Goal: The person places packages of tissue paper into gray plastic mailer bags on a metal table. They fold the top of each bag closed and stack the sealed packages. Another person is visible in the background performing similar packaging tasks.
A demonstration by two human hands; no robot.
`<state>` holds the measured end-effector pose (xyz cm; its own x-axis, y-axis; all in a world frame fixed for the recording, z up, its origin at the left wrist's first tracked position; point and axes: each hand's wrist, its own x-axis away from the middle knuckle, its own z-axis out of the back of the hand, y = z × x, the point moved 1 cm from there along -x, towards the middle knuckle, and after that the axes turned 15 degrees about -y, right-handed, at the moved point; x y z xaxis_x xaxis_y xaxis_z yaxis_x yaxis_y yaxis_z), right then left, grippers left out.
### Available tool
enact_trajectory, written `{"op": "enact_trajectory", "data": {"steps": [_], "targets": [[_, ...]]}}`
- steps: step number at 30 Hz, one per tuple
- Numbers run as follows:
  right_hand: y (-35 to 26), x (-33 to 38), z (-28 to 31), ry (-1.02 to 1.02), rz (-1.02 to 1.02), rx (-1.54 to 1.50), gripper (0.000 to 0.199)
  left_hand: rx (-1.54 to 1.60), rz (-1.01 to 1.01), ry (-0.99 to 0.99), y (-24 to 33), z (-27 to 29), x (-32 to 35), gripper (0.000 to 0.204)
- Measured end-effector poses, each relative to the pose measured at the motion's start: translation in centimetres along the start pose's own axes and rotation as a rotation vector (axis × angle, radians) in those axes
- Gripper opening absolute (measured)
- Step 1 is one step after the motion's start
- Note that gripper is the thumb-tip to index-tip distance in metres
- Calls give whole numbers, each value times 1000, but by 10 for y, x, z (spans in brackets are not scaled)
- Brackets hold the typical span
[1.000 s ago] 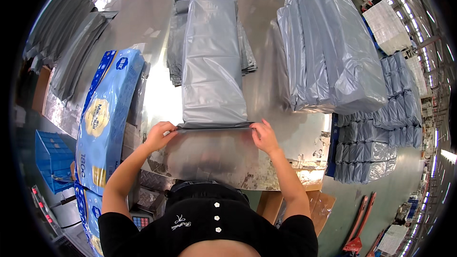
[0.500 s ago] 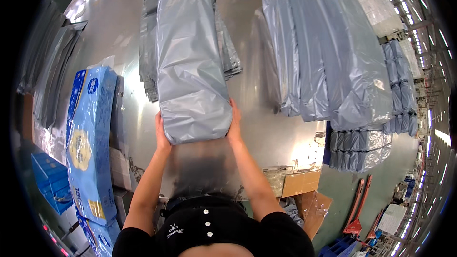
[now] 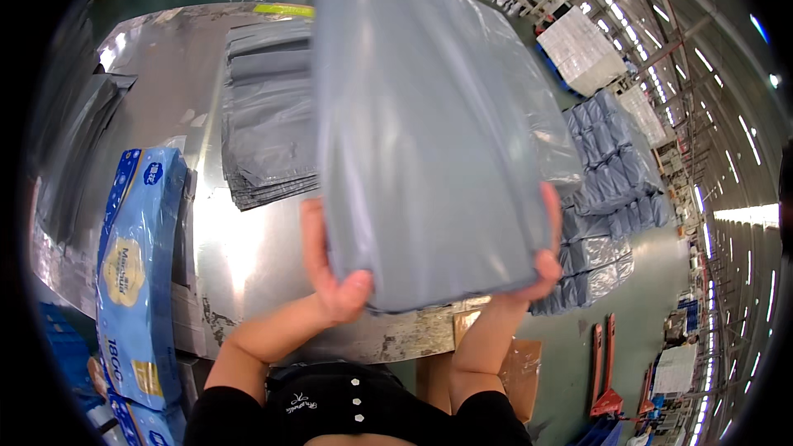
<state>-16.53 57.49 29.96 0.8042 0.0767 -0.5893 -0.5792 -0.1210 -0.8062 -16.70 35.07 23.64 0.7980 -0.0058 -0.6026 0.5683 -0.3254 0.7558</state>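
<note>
Grey bag lifted over the counter

Above the steel counter, the big grey bag is raised toward the camera; the left hand and right hand clasp its lower corners.

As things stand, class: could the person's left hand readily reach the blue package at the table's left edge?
Probably not yet: the left hand grips the raised grey bag, though bare tabletop separates it from the blue package.

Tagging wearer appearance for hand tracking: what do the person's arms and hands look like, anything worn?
Left hand and right hand are bare: no gloves, rings or watch visible. Forearms bare too. Short black sleeves end at the upper arms, part of a black top with small pale studs.
</note>
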Motion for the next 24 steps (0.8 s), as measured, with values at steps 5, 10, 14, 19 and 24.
{"op": "enact_trajectory", "data": {"steps": [5, 10, 14, 19, 24], "targets": [[-78, -28, 75, 192, 169, -112, 72, -136, -270, -216, 23, -109, -76, 68], [-82, -63, 213, 454, -172, -43, 57, -190, -107, -37, -19, -225, -117, 58], [-36, -80, 245, 444, -304, -124, 60, -195, 183, 0, -80, -245, -139, 62], [61, 19, 281, 639, 186, 291, 65, -113, 242, -118, -75, -236, -144, 75], [345, 165, 223, 600, -755, -218, 66, -2, 155, -215, -95, -225, -146, 75]]}}
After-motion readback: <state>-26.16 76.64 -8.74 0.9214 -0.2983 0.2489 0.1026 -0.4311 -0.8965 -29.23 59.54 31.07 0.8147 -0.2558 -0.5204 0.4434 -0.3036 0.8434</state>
